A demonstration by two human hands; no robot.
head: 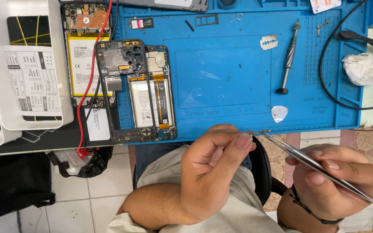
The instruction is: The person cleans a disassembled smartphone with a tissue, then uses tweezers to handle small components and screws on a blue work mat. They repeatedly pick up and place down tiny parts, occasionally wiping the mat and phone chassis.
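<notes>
Tiny part pinched between fingertips and tweezers, just off the mat's near edge.

Left hand (214,166) nips a small part (250,133) tight; right hand (335,183) clamps metal tweezers (320,169), tips touching it, below the blue mat (238,86) and open phone (145,92).

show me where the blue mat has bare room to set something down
The middle of the blue mat is bare, bordered by the opened phone on the left and the screwdriver and razor blade on the right. The left side is crowded with phones and red wire.
</notes>
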